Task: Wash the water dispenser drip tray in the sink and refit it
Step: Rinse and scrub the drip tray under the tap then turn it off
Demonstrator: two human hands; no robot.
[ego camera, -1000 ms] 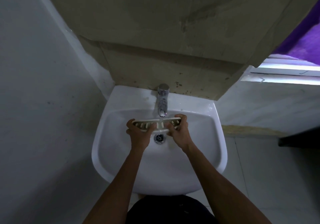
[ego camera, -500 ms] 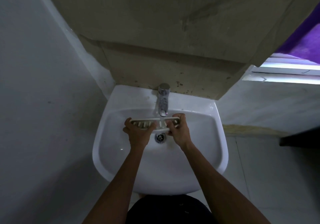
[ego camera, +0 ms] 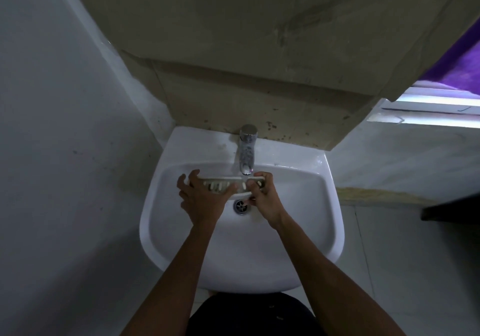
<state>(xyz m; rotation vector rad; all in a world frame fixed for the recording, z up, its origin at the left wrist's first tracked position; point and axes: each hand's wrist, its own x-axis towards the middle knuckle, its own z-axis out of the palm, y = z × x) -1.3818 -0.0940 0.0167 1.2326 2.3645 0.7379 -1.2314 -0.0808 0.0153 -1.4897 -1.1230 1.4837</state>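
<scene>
White drip tray point(ego camera: 220, 183) gripped both hands, under faucet point(ego camera: 246, 151).

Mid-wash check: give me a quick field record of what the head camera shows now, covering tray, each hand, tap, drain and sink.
tray: slotted drip tray, held level over the basin, just under the spout
left hand: left hand grips the tray's left end, thumb lying across the slots
right hand: right hand grips the tray's right end
tap: chrome tap at the back rim; whether water is running is unclear
drain: drain open, partly visible below the tray
sink: white sink, nothing else in it
</scene>
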